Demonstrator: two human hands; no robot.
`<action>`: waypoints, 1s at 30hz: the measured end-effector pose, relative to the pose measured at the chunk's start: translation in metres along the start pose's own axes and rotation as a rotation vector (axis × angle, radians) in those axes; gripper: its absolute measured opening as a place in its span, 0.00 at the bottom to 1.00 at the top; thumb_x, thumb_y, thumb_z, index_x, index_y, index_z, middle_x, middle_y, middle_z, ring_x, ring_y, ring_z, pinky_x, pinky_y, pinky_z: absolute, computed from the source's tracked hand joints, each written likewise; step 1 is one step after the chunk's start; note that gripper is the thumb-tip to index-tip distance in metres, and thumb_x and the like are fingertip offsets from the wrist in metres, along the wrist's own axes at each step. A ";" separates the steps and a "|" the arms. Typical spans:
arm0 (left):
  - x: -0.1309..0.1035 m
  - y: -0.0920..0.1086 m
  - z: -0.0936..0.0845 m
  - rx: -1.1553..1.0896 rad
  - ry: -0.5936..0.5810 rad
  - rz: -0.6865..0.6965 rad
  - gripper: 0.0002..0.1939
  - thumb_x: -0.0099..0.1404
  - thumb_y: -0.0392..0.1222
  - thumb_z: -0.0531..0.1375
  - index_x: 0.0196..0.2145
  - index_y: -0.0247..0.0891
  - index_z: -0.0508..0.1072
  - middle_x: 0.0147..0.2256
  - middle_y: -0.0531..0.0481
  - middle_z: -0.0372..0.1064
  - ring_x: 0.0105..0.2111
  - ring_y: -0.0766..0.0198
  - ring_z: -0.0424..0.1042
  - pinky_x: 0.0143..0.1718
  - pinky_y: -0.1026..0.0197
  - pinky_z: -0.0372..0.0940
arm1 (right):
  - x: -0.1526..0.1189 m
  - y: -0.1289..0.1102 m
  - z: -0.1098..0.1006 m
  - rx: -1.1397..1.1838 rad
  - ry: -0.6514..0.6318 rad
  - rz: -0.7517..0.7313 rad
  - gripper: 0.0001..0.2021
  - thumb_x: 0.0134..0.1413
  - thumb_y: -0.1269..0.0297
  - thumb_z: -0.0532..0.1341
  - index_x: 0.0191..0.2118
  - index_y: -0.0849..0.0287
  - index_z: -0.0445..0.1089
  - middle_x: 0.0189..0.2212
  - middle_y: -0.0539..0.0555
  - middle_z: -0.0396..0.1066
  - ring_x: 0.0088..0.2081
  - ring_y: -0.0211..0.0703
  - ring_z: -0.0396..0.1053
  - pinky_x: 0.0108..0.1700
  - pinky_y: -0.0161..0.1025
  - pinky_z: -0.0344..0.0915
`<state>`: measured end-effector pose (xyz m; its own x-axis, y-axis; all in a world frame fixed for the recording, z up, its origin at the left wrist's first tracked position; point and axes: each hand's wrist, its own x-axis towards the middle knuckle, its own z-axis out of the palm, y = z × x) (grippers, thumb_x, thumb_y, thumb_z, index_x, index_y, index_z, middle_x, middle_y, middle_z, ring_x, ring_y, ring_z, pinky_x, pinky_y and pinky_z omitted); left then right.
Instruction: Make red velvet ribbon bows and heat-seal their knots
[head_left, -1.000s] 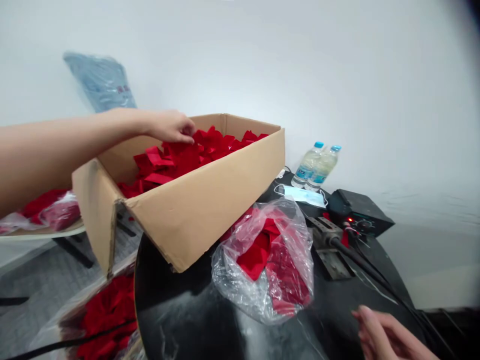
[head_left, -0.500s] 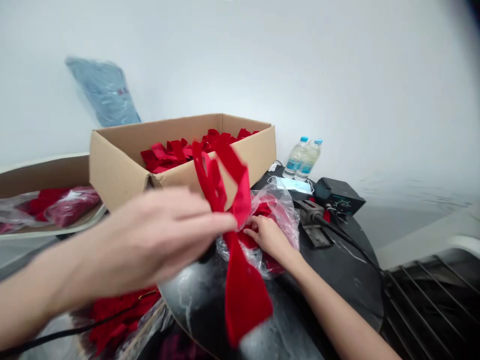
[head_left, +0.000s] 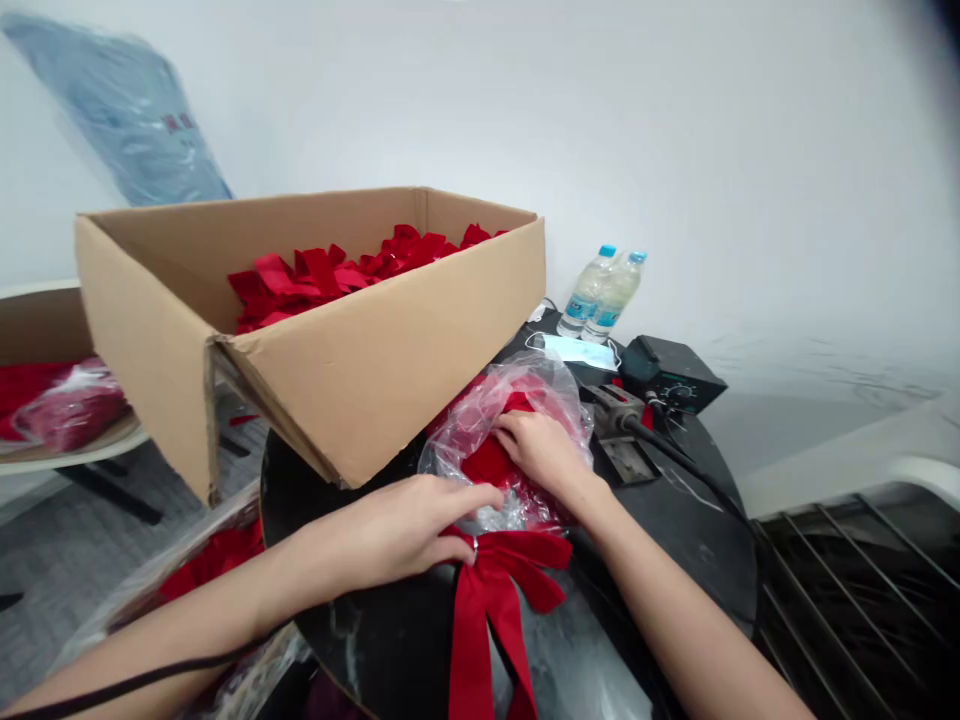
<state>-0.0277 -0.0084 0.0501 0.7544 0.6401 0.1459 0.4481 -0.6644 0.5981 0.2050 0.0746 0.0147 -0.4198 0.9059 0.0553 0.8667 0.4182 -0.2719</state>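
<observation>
- Sitting on the round black tabletop [head_left: 390, 640] is a big brown cardboard box [head_left: 405, 360] full of red bows.
- Near it lies a clear plastic bag [head_left: 450, 450] with red cloth inside.
- One red ribbon bow [head_left: 491, 580] is at the left hand [head_left: 420, 525]; I can't tell if it's gripped.
- The right hand [head_left: 536, 445] touches the bag's opening, its grip hidden.

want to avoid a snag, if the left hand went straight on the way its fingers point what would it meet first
The left hand would probably meet the clear, crinkled plastic bag first, though depth is unclear.
</observation>
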 end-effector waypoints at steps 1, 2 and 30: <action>0.007 -0.004 0.004 0.064 0.058 0.023 0.18 0.70 0.42 0.66 0.56 0.44 0.72 0.47 0.46 0.77 0.44 0.55 0.79 0.46 0.57 0.73 | -0.001 0.002 0.000 0.010 0.016 0.008 0.11 0.70 0.58 0.62 0.48 0.60 0.74 0.45 0.55 0.76 0.45 0.45 0.75 0.50 0.49 0.74; 0.015 -0.008 0.008 0.101 0.107 0.035 0.14 0.72 0.41 0.63 0.54 0.42 0.73 0.48 0.44 0.75 0.46 0.54 0.78 0.48 0.55 0.73 | -0.001 0.003 0.000 0.024 0.033 0.015 0.10 0.71 0.60 0.61 0.48 0.61 0.73 0.44 0.55 0.76 0.44 0.45 0.76 0.50 0.49 0.74; 0.051 -0.047 0.045 0.001 0.543 -0.130 0.13 0.76 0.40 0.58 0.55 0.40 0.73 0.46 0.45 0.76 0.46 0.58 0.77 0.54 0.51 0.72 | -0.088 -0.007 -0.056 0.286 0.274 0.048 0.04 0.67 0.61 0.64 0.41 0.49 0.76 0.35 0.45 0.81 0.31 0.37 0.78 0.36 0.32 0.71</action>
<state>0.0109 0.0381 -0.0058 0.3374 0.8233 0.4565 0.5216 -0.5672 0.6374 0.2511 -0.0042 0.0651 -0.2598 0.9243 0.2796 0.7575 0.3746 -0.5347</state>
